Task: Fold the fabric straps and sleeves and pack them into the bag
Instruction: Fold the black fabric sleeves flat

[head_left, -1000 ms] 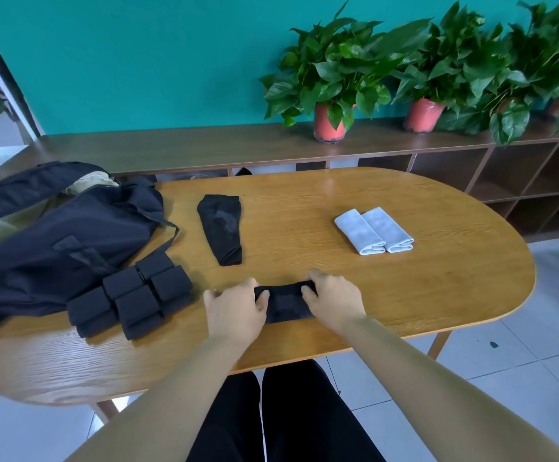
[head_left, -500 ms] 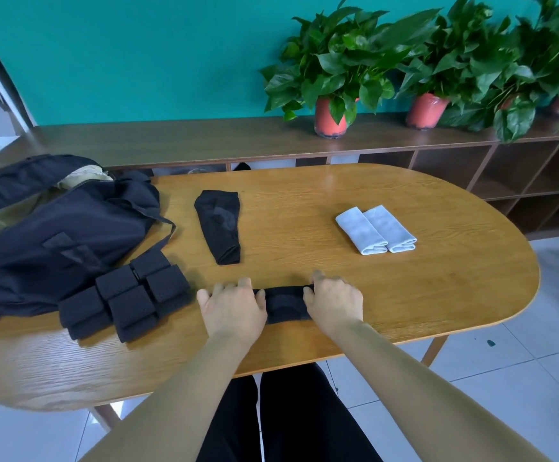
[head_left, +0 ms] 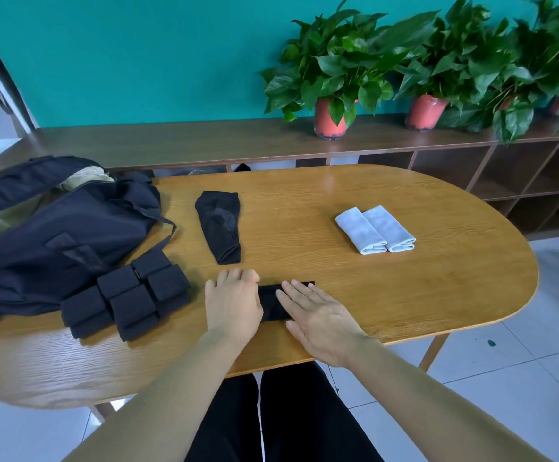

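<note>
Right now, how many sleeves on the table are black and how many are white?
Black sleeves: 2, the far sleeve and the near sleeve
White sleeves: 2, the left white sleeve and the right white sleeve
Total: 4

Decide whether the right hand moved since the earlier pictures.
Yes. The right hand has flattened and slid left onto the black strap, back toward the table's near edge.
</note>
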